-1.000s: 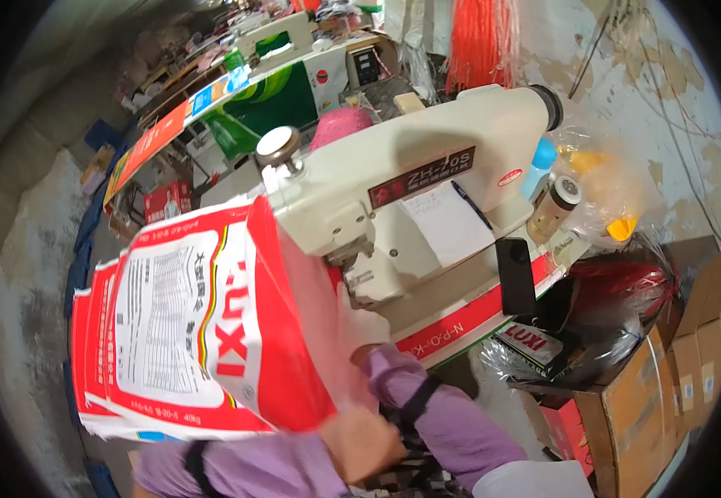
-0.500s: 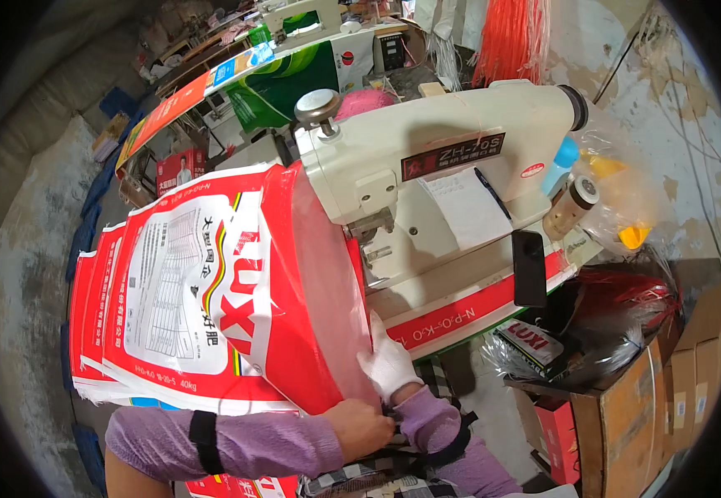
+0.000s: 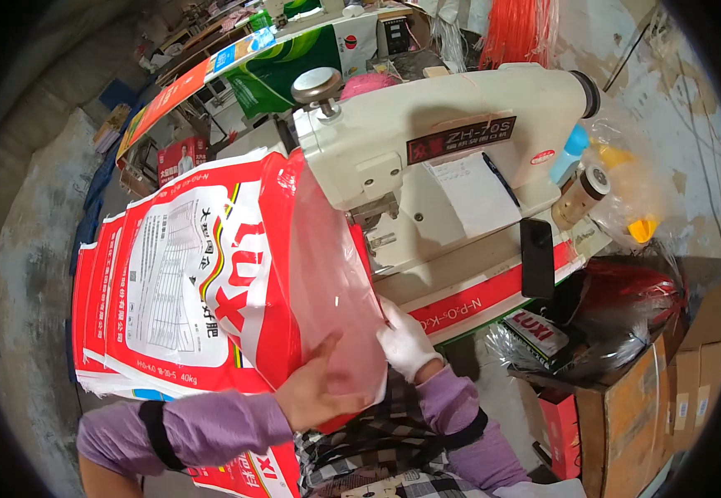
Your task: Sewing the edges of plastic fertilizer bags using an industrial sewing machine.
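A red and white woven sack (image 3: 253,249), its pale translucent liner (image 3: 336,290) showing, lies atop several similar sacks to the left of a cream sewing machine (image 3: 443,124). The sack's edge runs along the machine's needle end. My right hand (image 3: 409,344), in a white glove, pinches the sack's edge just below the machine bed. Bare and slightly blurred, my left hand (image 3: 319,390) rests against the liner near the sack's lower corner, thumb and fingers apart. Purple sleeves with black bands cover both forearms.
On the machine bed lie a notepad (image 3: 472,195) with a pen and a black phone (image 3: 536,257). A jar (image 3: 580,197) stands at its right end. Below right are a wooden box (image 3: 626,423) and cardboard (image 3: 701,365). Red strands (image 3: 518,33) hang behind.
My left hand has moved left, away from my right hand, and its fingers have spread. The sack's mouth has widened, showing more liner. My right hand has shifted slightly right and up.
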The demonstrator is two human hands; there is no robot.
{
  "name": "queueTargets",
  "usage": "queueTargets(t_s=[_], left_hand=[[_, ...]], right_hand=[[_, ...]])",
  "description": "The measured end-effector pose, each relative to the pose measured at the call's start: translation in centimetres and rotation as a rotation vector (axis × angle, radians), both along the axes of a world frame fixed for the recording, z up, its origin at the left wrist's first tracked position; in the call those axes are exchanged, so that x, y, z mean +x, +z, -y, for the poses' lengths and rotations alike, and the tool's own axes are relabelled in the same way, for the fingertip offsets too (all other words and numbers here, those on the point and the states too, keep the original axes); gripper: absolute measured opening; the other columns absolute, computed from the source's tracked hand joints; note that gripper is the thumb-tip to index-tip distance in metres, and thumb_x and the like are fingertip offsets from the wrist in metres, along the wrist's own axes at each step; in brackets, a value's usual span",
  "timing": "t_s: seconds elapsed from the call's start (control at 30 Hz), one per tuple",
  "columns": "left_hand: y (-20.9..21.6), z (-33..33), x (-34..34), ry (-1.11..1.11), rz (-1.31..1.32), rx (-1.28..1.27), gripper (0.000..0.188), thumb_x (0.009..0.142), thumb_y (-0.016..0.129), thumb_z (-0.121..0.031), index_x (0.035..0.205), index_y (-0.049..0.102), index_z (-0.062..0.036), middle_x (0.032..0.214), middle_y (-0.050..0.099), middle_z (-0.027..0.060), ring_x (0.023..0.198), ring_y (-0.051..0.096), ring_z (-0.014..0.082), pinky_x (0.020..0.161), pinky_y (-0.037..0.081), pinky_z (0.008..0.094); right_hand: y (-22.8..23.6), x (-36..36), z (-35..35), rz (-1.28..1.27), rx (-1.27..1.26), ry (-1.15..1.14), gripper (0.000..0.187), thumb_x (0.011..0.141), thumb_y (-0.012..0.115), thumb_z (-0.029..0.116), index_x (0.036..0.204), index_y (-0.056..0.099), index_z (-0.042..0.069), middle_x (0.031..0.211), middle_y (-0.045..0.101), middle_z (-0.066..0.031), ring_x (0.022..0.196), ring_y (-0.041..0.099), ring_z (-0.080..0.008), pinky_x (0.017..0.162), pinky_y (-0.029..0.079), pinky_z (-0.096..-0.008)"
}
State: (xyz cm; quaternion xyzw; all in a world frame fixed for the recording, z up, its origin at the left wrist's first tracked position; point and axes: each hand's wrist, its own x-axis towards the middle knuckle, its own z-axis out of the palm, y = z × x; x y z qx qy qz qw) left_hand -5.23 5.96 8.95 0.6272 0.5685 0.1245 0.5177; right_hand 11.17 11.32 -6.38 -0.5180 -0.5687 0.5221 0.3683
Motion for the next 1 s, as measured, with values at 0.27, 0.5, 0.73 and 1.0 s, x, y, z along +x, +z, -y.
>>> queueTargets(t_s=[0.27,0.5,0.73,1.0], left_hand=[[1.2,0.1,0.3,-1.022,-0.542,0.436,0.016,0.087,0.061,-0.024,0.085,0.069,-0.0106,0.068,0.065,0.0056,0.075,0.068,0.0289,0.065,0.053,0.0427],[-0.1,-0.1,3.5,-1.249,-0.468,0.316,0.014,0.073,0.063,-0.023,0.07,0.07,-0.0114,0.068,0.067,0.0094,0.068,0.068,0.0289,0.065,0.054,0.0411],[4.3,-16.3,-6.3,-1.326,-0.835,0.703,0.022,0.069,0.064,-0.023,0.09,0.07,-0.0174,0.074,0.066,0.0036,0.079,0.064,0.027,0.076,0.048,0.0382],[11.8,-6.8,-0.5,-1.414,-0.695,0.363,0.046,0.08,0.058,-0.021,0.126,0.063,-0.0215,0.073,0.064,0.0028,0.062,0.065,0.0172,0.058,0.053,0.0333]], right_hand=[[4.9,0.7,0.0,-0.091,-0.331,-0.031,0.049,0.096,0.049,0.033,0.134,0.048,0.002,0.116,0.063,-0.0225,0.11,0.059,-0.0355,0.091,0.047,-0.0392],[5.6,-3.6,-3.7,0.61,-0.135,0.057,0.069,0.09,0.049,0.032,0.149,0.024,0.005,0.091,0.067,-0.0277,0.086,0.067,-0.0426,0.078,0.052,-0.0512],[3.4,-2.7,2.7,1.009,0.076,0.179,0.079,0.082,0.054,0.013,0.152,0.017,0.006,0.069,0.068,-0.0134,0.062,0.069,-0.0247,0.054,0.054,-0.0417],[0.5,-4.3,-9.2,0.998,0.151,-0.058,0.062,0.087,0.051,0.016,0.146,0.034,0.005,0.065,0.067,-0.0072,0.058,0.067,-0.0256,0.05,0.052,-0.0396]])
